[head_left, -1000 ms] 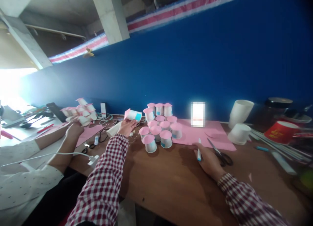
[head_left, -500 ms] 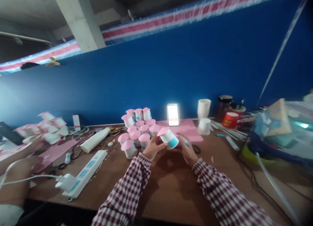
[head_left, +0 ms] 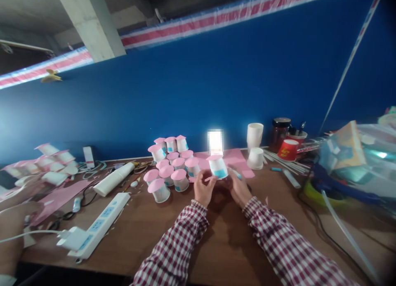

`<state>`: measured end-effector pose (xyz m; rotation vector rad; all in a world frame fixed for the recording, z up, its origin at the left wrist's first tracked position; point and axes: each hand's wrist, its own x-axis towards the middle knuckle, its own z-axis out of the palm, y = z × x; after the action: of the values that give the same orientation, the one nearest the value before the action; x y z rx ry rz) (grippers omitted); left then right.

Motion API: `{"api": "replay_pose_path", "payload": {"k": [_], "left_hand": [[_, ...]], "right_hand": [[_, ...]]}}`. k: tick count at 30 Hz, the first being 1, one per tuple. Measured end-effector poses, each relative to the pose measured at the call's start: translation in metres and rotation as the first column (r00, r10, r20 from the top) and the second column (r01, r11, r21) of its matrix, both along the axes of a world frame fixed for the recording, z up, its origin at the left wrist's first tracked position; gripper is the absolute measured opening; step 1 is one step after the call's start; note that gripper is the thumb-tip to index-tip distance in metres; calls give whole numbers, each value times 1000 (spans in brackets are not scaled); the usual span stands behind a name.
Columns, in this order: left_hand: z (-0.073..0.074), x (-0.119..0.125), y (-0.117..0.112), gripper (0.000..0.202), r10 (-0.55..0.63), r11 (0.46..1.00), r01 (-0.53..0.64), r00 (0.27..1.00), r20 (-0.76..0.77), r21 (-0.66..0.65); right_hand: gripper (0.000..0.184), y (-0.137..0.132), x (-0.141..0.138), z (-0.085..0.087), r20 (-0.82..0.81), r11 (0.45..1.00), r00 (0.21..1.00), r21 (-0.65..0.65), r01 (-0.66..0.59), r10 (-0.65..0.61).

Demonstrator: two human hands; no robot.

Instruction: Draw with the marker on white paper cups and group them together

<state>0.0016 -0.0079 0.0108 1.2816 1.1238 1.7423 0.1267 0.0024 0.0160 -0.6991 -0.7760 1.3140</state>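
A white paper cup [head_left: 217,167] with a pink paper top and a blue patch is held upside down just above the brown table [head_left: 173,240]. My left hand [head_left: 202,187] pinches it from the left. My right hand [head_left: 239,190] is closed beside the cup on the right, and the white and blue tip of a marker pen [head_left: 237,175] sticks out of its fingers. Left of my hands stand several similar pink-topped cups [head_left: 169,172], some stacked. Behind the held cup lies a pink paper sheet [head_left: 236,157].
A lit phone [head_left: 215,142], stacked white cups [head_left: 255,134], an upturned white cup [head_left: 256,159], a red cup [head_left: 287,150] and a jar [head_left: 280,131] stand at the back. A power strip [head_left: 97,227] and white tube [head_left: 113,178] lie left. Another person's hand [head_left: 14,220] works far left. A plastic bag [head_left: 355,162] fills the right.
My left hand took a pink-topped cup from the left and brought it to the middle. My right hand came in with the marker to meet it. The cup has since turned more upright and risen slightly.
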Motion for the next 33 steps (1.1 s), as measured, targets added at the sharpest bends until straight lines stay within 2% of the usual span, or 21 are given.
{"api": "replay_pose_path", "payload": {"k": [3,6,9,13,18,24,26,28,30,33], "left_hand": [[-4,-2,-3,35,-21,1000,22,998,-58,12],[-3,-4,-3,36,-69,997,67,996,-50,-43],[-1,-5,-1,38,-173,983,173,985,15,-60],[-4,-7,2,36,-181,978,192,976,123,-86],[-8,-9,4,36,-184,973,210,957,225,-94],[-5,-7,1,35,-261,950,296,925,275,-96],[-4,-7,0,36,-276,941,326,891,361,-85],[-2,-7,-1,38,-301,921,382,825,478,-80],[1,-7,-3,40,-325,884,457,747,580,-94],[6,-6,-6,44,-366,825,556,663,653,-102]], "right_hand": [[50,-2,0,2,62,996,995,41,81,-83],[47,-9,0,9,226,983,960,120,142,-167],[41,-17,-2,16,390,959,891,247,142,-233],[34,-26,-7,18,535,932,796,349,99,-284],[29,-28,-9,17,607,932,741,357,66,-285],[30,-27,-9,16,588,939,766,338,60,-260],[30,-28,-8,15,589,943,762,320,87,-270],[30,-28,-8,14,577,942,761,309,133,-296],[31,-27,-7,13,556,932,760,312,184,-337],[31,-25,-6,12,550,907,735,354,227,-398]]}}
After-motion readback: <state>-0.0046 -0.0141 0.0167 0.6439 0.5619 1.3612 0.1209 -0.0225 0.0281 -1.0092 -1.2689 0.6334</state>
